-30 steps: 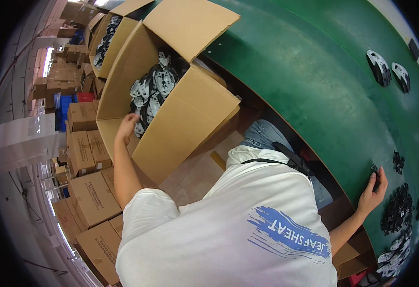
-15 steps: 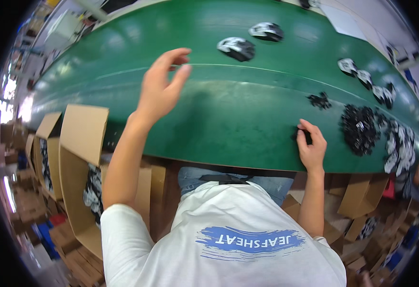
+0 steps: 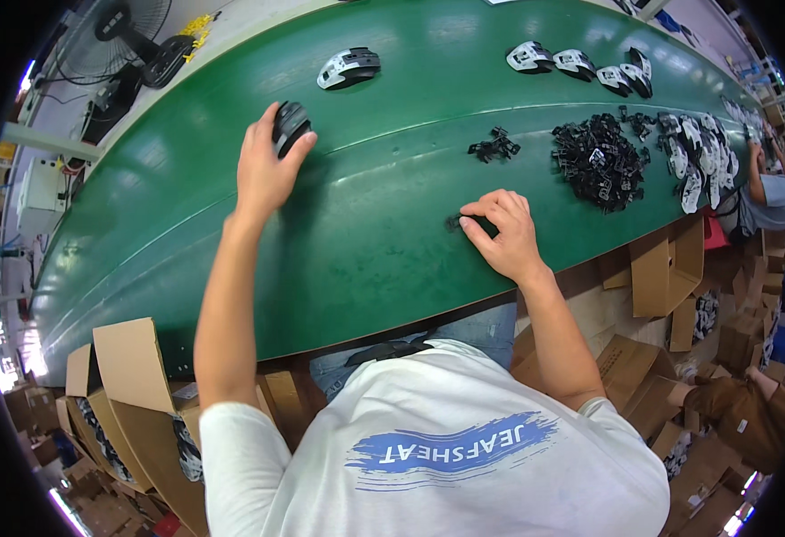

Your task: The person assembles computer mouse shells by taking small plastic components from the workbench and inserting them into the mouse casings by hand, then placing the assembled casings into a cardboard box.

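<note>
My left hand (image 3: 263,174) is closed around a computer mouse (image 3: 291,125), whose dark side shows between thumb and fingers, over the left part of the green table. Farther back lies another mouse (image 3: 349,68), white with black parts. My right hand (image 3: 505,234) is at the middle of the table, thumb and fingers pinched at a small black plastic part (image 3: 453,222). Part of that piece is hidden under the fingers. Beyond this hand sits a small cluster of black clips (image 3: 494,146). A larger heap of black plastic parts (image 3: 600,161) lies to its right.
Several white-and-black mice (image 3: 575,63) form a row at the back right. White shells (image 3: 699,157) are piled past the heap. An open carton (image 3: 131,358) stands at the left edge, another carton (image 3: 667,268) at the right. A fan (image 3: 137,45) stands back left; a co-worker (image 3: 773,183) sits far right.
My left hand, empty and spread before, now grips one of the two mice that lay ahead of it. The view has turned right. My right hand remains low at a small black part.
</note>
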Demonstrator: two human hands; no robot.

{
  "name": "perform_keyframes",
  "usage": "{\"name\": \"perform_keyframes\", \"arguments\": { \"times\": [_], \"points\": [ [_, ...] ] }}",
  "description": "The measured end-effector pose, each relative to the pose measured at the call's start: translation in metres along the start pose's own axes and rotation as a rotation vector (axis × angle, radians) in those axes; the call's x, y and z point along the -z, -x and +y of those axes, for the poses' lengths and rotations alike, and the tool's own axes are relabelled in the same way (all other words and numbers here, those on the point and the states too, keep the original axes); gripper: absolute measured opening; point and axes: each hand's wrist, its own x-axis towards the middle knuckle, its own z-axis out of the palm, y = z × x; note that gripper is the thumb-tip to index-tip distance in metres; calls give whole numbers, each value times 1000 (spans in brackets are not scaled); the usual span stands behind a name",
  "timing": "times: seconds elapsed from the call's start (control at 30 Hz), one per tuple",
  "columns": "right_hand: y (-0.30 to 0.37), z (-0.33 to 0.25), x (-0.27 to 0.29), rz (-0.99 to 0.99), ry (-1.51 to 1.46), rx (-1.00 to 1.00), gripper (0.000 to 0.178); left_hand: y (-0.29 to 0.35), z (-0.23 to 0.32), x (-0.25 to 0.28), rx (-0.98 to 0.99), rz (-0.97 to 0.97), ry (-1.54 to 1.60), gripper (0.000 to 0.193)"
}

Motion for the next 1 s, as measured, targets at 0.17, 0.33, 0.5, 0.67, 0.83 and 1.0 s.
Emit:
{"name": "perform_keyframes", "arguments": {
  "times": [0.17, 0.33, 0.5, 0.67, 0.83, 1.0],
  "points": [
    [2, -19, 1, -90, -298, -126, 18, 116, 56, 2, 532, -275, 1090, 67],
    [-32, -76, 1, -33, -448, 222, 28, 168, 119, -4, 876, -428, 1818, 60],
    [-47, -97, -6, -194, -392, 358, 30, 169, 122, 4, 888, -462, 1991, 63],
    [-40, -100, -4, -218, -346, 279, 24, 163, 122, 6, 868, -549, 1738, 58],
    [-32, -95, 6, -215, -490, 127, 23, 166, 123, -3, 901, -568, 1948, 60],
    [-47, -93, 16, -358, -323, 274, 20, 170, 124, -7, 980, -583, 2004, 59]
  ]
}}
